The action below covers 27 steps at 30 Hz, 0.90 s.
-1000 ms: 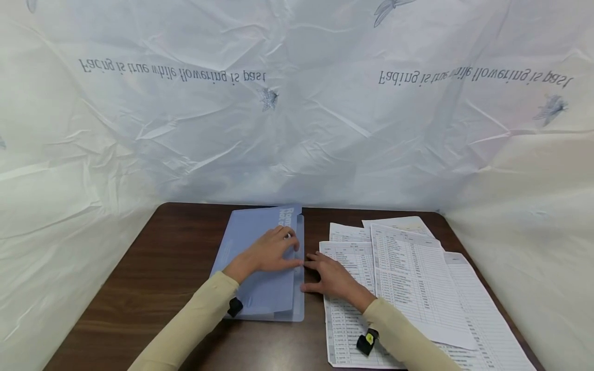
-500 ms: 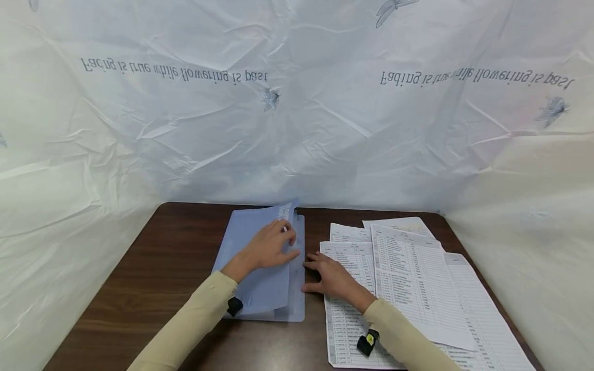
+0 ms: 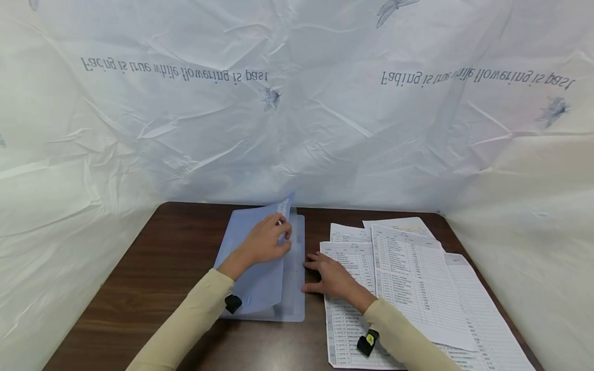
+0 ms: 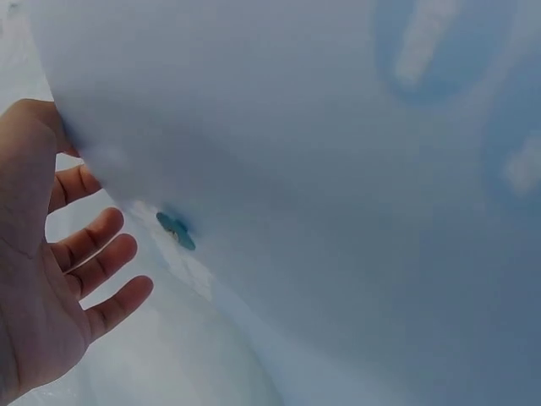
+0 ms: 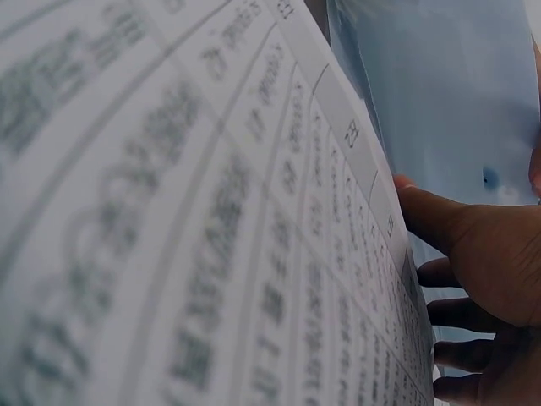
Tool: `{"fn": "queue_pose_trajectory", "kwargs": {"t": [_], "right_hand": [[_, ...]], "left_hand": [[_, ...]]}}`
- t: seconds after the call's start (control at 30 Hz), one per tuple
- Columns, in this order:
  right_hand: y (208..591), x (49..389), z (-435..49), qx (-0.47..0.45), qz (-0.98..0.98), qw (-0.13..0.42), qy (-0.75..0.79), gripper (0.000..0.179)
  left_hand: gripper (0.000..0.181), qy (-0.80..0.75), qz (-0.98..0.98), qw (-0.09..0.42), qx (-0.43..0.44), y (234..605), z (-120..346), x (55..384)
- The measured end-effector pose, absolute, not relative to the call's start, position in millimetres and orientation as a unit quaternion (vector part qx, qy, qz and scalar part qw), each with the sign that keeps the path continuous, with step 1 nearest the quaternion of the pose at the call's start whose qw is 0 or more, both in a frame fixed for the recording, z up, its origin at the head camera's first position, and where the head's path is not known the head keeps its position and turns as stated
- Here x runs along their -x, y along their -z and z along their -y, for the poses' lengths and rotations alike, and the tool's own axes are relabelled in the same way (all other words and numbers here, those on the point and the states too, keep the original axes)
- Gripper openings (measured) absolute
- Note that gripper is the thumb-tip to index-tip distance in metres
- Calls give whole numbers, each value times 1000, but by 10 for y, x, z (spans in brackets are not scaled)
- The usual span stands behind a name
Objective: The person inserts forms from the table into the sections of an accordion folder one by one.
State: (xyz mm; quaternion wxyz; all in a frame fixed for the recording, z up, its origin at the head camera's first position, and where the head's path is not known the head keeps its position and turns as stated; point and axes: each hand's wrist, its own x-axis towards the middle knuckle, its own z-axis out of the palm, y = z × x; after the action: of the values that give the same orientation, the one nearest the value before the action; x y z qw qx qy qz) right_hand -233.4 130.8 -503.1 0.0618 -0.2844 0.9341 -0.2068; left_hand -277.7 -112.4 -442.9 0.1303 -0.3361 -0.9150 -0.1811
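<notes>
A blue plastic document folder (image 3: 260, 291) lies on the table, its front cover partly raised from the right. My left hand (image 3: 262, 241) pinches the cover's free edge between thumb and forefinger, the other fingers loosely bent. Close by in the left wrist view is a small teal snap button (image 4: 175, 231) on the folder. Between the folder and the printed sheets rests my right hand (image 3: 331, 277), fingers extended, the fingertips beside the folder's right edge. In the right wrist view that hand (image 5: 490, 262) is partly hidden behind a sheet (image 5: 279, 186).
Several overlapping printed table sheets (image 3: 413, 278) cover the right side of the dark wooden table (image 3: 153, 273). A pale patterned sheet (image 3: 297, 134) hangs behind the table and along its sides. Black wrist cameras sit on both sleeves.
My left hand has moved left and lifted the cover's right edge, so more of the folder's inside shows. My right hand and the paper sheets have stayed where they were.
</notes>
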Motion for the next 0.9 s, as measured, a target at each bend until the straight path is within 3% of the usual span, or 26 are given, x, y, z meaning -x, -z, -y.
{"fn": "queue_pose_trajectory", "kwargs": {"t": [0.07, 0.2, 0.33, 0.9], "right_hand": [[5033, 2334, -1307, 280, -935, 66, 207, 71], [5030, 2335, -1308, 276, -935, 69, 210, 72], [5021, 2334, -1305, 278, -935, 66, 210, 71], [5036, 2330, -1308, 278, -932, 68, 221, 71]], "left_hand": [[4, 182, 918, 119, 331, 4424, 1149, 2788], [23, 186, 926, 90, 315, 4398, 1209, 2798], [29, 190, 932, 71, 299, 4348, 1273, 2794], [19, 237, 919, 71, 308, 4180, 1574, 2787]]}}
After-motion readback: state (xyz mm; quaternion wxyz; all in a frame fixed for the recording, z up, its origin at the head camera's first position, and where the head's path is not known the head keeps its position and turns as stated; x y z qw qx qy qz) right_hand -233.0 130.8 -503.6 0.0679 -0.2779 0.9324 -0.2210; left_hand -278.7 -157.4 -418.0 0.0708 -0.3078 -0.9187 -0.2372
